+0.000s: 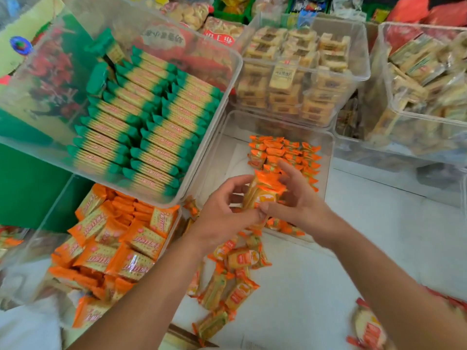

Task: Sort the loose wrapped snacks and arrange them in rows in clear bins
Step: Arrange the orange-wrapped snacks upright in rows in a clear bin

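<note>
White tabletop (366, 236) is stretching across a shop corner crowded with bins. At the far left, a tilted clear plastic bin (222, 104) is holding green-ended wrapped crackers (141, 117) in neat rows, and below it a lower clear bin (48, 218) is brimming with jumbled orange-wrapped crackers (113, 248). Just right of that, the person's left hand (222, 210) is curling its fingers round a small stack of orange-wrapped snacks (262, 190), while the right hand (298, 198) is gripping the same stack from the other side, thumb under, fingers spread over the top. That stack is hovering above the near part of a middle clear bin (227, 160), where matching rowed snacks (285, 152) are lying at the far side. Loose orange snacks (237, 271) are lying scattered between the forearms. Further right, a rear clear bin (358, 46) is holding beige wrapped pastries (298, 72).
</note>
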`<state>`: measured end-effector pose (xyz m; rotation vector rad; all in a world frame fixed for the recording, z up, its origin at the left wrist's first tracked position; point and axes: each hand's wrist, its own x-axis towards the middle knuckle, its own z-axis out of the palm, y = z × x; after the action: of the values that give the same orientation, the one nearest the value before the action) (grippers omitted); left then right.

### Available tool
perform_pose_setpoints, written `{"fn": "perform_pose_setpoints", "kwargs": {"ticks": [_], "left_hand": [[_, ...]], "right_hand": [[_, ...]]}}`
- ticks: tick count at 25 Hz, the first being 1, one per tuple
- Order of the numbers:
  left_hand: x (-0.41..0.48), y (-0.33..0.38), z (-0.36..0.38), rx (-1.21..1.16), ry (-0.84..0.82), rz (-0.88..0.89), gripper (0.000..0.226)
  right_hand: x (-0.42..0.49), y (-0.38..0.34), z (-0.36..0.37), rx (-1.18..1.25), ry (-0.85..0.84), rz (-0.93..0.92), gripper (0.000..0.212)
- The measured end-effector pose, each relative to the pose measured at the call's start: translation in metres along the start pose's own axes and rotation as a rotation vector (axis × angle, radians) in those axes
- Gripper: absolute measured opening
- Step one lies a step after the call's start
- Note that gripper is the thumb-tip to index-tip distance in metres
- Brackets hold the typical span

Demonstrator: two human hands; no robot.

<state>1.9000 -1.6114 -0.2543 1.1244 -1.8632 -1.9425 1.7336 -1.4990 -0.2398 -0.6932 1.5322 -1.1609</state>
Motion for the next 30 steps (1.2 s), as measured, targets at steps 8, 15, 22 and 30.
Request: {"fn": "perform_pose_setpoints", "kwargs": {"ticks": [8, 15, 22, 30], "left_hand": [[0.069, -0.004, -0.015, 0.139, 0.067, 0.041, 0.079], [0.1, -0.058, -0.009, 0.366, 0.165, -0.196, 0.066], [0.139, -0.076, -0.003, 0.619, 0.013, -0.275, 0.07], [0.158, -0.083, 0.012, 0.565, 0.061, -0.107, 0.041]], "right_hand": [[0.099, -0.029, -0.026, -0.678, -0.071, -0.113, 0.084], [0.159, 0.042, -0.005, -1.222, 0.024, -0.196, 0.081], [0.163, 0.056, -0.006, -1.509, 0.174, -0.168, 0.08], [0.121, 0.052, -0.044, -0.996, 0.321, -0.335, 0.045]]}}
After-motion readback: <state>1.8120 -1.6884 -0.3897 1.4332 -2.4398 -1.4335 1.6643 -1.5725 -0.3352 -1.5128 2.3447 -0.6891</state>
